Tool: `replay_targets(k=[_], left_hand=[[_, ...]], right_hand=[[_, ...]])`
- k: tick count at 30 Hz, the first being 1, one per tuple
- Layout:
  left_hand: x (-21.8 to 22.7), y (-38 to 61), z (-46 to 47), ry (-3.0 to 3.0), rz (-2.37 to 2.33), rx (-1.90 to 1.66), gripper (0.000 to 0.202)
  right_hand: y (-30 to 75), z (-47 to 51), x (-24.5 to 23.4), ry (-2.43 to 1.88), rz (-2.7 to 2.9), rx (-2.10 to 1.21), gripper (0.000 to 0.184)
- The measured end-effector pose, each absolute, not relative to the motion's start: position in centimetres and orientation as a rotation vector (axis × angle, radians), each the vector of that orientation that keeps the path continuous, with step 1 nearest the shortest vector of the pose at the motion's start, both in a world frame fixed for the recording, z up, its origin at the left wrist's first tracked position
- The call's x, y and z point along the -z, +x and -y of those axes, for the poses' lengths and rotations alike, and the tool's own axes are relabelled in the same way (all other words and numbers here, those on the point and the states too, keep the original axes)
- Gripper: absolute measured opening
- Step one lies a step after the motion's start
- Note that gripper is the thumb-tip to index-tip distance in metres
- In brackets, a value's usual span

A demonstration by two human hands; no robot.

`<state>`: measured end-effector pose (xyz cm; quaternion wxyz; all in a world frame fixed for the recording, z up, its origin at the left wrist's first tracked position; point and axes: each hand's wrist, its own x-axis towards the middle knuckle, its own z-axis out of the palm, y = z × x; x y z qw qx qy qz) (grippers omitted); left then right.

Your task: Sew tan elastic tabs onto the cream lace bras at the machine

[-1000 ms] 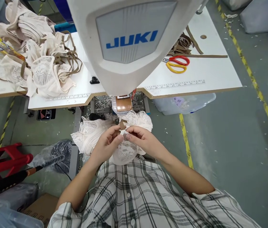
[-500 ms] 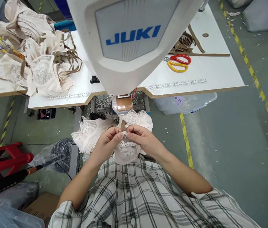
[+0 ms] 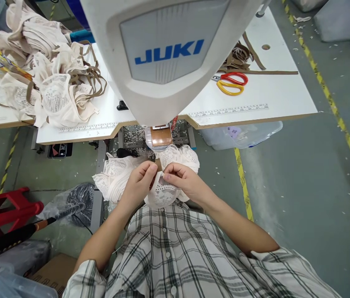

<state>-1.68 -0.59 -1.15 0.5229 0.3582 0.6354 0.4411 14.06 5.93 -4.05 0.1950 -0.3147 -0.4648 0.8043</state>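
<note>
A white lace bra (image 3: 161, 198) hangs in front of my shirt, its cup facing up at me. The fingertips of my left hand (image 3: 140, 180) are pinched at the end of a brown strap (image 3: 158, 165), right by the bra's upper edge. Close beside it, my right hand (image 3: 183, 181) pinches the white edge of the bra where the strap meets it. Fingers partly hide the joint between the two. More white lace bras (image 3: 117, 176) lie stacked behind and left of my hands, below the sewing machine head (image 3: 162, 62).
Red-and-yellow scissors (image 3: 231, 83) and brown strap pieces (image 3: 240, 58) lie on the right of the white table (image 3: 280, 91). A heap of bras (image 3: 56, 95) covers its left part. A red stool (image 3: 7, 211) stands at lower left, a clear bin (image 3: 240, 134) under the table.
My left hand has shifted slightly left and up, and less of the brown strap shows. The bra cup has tilted and risen a little. My right hand has barely moved.
</note>
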Motion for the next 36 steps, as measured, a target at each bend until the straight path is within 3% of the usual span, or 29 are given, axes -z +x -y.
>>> replay_targets(k=[5,10,13,17,26,31,34,36], left_hand=[[1.0,-1.9,-0.1,1.020,-1.619,-1.075,0.035],[0.8,-2.4,-0.2,1.053,-1.675,-1.065,0.036],[0.6,-2.3,-0.2,1.089,-1.690,-1.062,0.036],[0.2,-2.6,0.0,1.181,-1.706,-1.085,0.036],[2.9,-4.6,-2.8,1.591,-2.256,-0.729,0.027],[4.5,0.6,-4.1,1.473,-1.496,-0.796,0.037],[5.2,1.7,-4.1,1.280,-1.415,-0.736,0.035],[5.6,1.5,-4.0,1.254,-1.475,-0.776,0.040]], right_hand=[[15.0,-7.3,5.9,-0.904,1.601,-2.110,0.033],[17.2,-9.7,12.7,-1.316,2.230,-1.352,0.048],[18.5,-10.1,15.7,-1.363,2.498,-1.174,0.050],[19.9,-10.1,16.0,-1.332,2.383,-1.391,0.033],[22.5,-9.1,11.2,-1.095,1.496,-1.824,0.040],[21.0,-7.7,7.7,-0.879,1.558,-1.897,0.035],[21.2,-9.0,6.4,-0.754,1.865,-1.826,0.034],[21.6,-11.8,6.2,-0.813,2.130,-1.599,0.029]])
